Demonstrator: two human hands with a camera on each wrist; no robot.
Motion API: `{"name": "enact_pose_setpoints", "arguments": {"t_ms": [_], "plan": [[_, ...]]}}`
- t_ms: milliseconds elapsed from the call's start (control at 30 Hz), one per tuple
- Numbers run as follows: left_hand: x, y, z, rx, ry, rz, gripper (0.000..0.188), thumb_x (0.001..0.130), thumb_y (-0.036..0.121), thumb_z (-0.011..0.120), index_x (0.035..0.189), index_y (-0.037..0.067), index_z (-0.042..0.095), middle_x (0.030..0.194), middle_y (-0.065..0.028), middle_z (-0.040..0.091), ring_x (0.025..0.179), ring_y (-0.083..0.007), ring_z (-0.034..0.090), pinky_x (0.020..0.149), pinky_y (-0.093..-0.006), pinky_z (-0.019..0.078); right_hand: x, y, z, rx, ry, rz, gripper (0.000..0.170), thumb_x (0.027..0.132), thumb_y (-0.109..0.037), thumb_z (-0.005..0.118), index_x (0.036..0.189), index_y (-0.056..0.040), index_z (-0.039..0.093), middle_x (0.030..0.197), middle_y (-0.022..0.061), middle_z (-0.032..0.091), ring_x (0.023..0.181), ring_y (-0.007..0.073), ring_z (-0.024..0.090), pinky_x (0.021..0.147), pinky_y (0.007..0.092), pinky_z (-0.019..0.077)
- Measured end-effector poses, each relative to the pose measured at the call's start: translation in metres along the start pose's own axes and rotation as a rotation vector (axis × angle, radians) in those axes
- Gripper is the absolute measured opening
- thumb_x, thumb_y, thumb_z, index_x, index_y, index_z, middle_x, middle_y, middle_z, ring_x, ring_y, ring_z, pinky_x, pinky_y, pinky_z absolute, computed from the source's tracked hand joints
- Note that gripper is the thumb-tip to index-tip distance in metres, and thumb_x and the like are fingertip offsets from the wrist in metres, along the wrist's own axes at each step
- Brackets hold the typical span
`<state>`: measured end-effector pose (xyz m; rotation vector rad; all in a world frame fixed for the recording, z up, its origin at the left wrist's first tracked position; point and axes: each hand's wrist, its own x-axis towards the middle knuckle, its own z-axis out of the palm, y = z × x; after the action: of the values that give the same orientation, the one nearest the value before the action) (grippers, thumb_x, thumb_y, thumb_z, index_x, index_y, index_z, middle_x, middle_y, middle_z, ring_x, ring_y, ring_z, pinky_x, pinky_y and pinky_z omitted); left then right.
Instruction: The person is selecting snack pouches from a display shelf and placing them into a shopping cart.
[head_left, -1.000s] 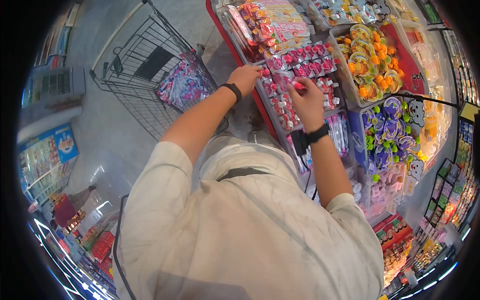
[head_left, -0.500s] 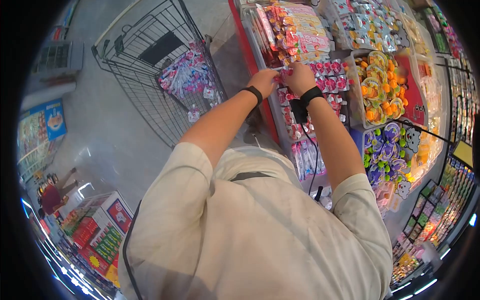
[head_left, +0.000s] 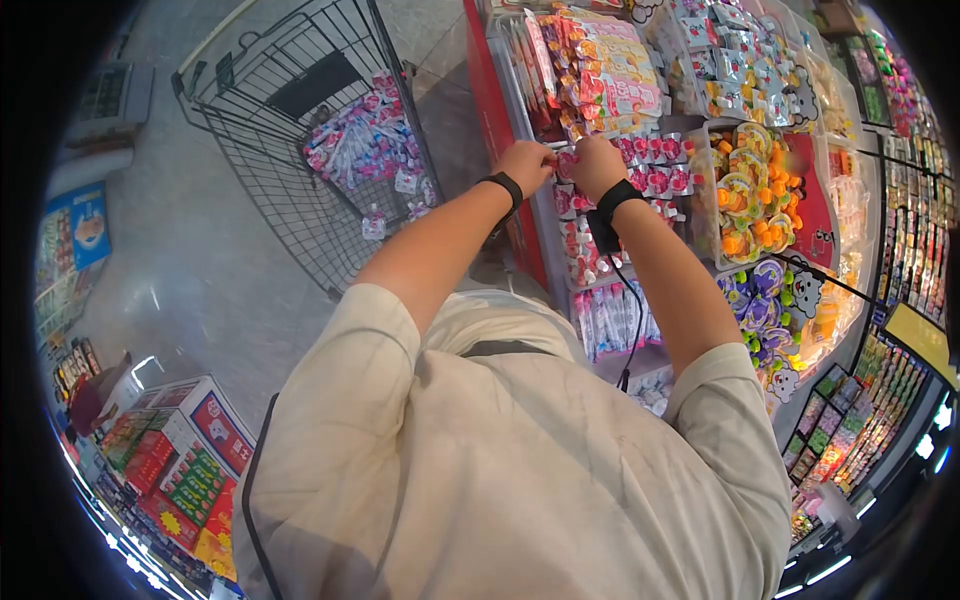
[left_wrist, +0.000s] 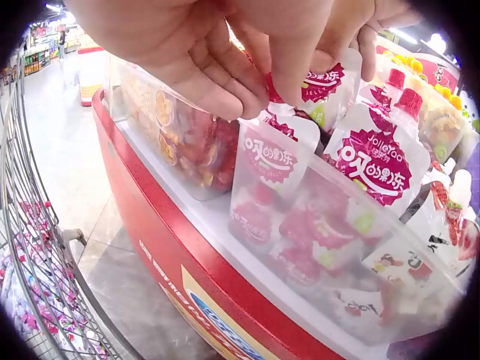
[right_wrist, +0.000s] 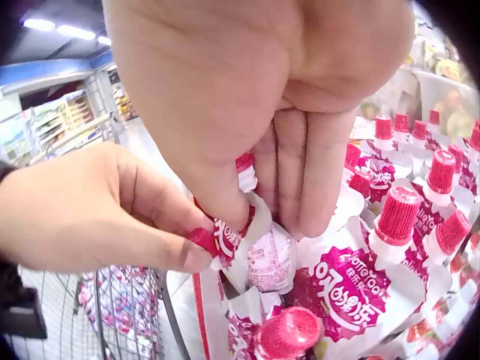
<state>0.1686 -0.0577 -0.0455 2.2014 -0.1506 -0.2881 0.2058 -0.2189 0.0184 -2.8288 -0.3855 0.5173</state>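
Jelly pouches with pink screw caps stand packed in a translucent bin. At the bin's corner nearest the cart, both hands meet over them. My left hand pinches the pink cap of a jelly pouch between thumb and fingertips. The right hand, palm turned down, has its thumb and fingers curled about a pouch at the same spot. Its fingertips reach down among the pouches in the right wrist view. My left fingers cover part of the pouches in the left wrist view.
A wire shopping cart with many pouches inside stands to the left. Beyond the hands lie packaged sweets. An orange-capped pouch bin stands right. The display has a red edge. A cable hangs from the right wrist.
A second ago my right hand held a pouch above the bin, apart from the left. It has since come down beside the left hand at the bin's corner. The camera view has shifted.
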Motion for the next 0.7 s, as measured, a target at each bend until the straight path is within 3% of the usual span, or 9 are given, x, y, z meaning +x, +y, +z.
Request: {"name": "enact_pose_setpoints", "arguments": {"t_ms": [100,433,533,600,700], "plan": [[0.001,0.002,-0.002,-0.032,-0.017,-0.03,0.026,0.08,0.014,0.074,0.105,0.006,0.075,0.097,-0.0171,0.073,0.092,-0.0324,0.071,0.085,-0.04,0.0557,0.002,-0.002,0.003,-0.047,-0.007,-0.032,0.023,0.078,-0.019,0.076,0.087,0.0026,0.072,0.089,0.0263,0.07,0.088,0.0413,0.069,0.079,0.0465,0.0573],[-0.002,0.007,0.004,0.014,0.02,-0.014,0.019,0.081,0.01,0.074,0.099,0.006,0.074,0.097,-0.0161,0.073,0.093,-0.0319,0.071,0.084,-0.041,0.0551,0.007,-0.016,0.019,-0.125,0.047,0.114,0.016,0.08,-0.016,0.074,0.088,-0.0012,0.074,0.093,0.022,0.072,0.089,0.038,0.071,0.079,0.0453,0.0582],[-0.003,0.007,0.009,-0.036,0.072,0.004,0.024,0.081,0.011,0.072,0.105,0.008,0.073,0.099,-0.0145,0.072,0.095,-0.0327,0.069,0.086,-0.0406,0.0541,-0.001,-0.013,0.005,-0.105,-0.025,0.1,0.022,0.083,-0.021,0.072,0.092,-0.0004,0.073,0.094,0.0226,0.071,0.09,0.0385,0.071,0.08,0.0457,0.0577],[-0.005,0.008,0.008,-0.077,0.047,0.065,0.037,0.082,0.013,0.071,0.119,0.012,0.067,0.105,-0.0131,0.067,0.1,-0.0324,0.065,0.088,-0.0406,0.0527,-0.01,-0.007,0.0,-0.078,-0.071,0.109,0.03,0.082,-0.027,0.074,0.094,0.0011,0.071,0.096,0.0249,0.07,0.091,0.04,0.07,0.081,0.0472,0.0567],[-0.007,0.018,0.007,-0.044,0.055,0.099,0.05,0.081,0.016,0.074,0.129,0.015,0.061,0.112,-0.0113,0.063,0.105,-0.0315,0.063,0.09,-0.0408,0.052,-0.034,-0.002,-0.021,-0.017,-0.069,0.125,0.028,0.085,-0.026,0.07,0.089,0.001,0.072,0.092,0.0236,0.071,0.09,0.0389,0.07,0.08,0.0468,0.0566]]}}
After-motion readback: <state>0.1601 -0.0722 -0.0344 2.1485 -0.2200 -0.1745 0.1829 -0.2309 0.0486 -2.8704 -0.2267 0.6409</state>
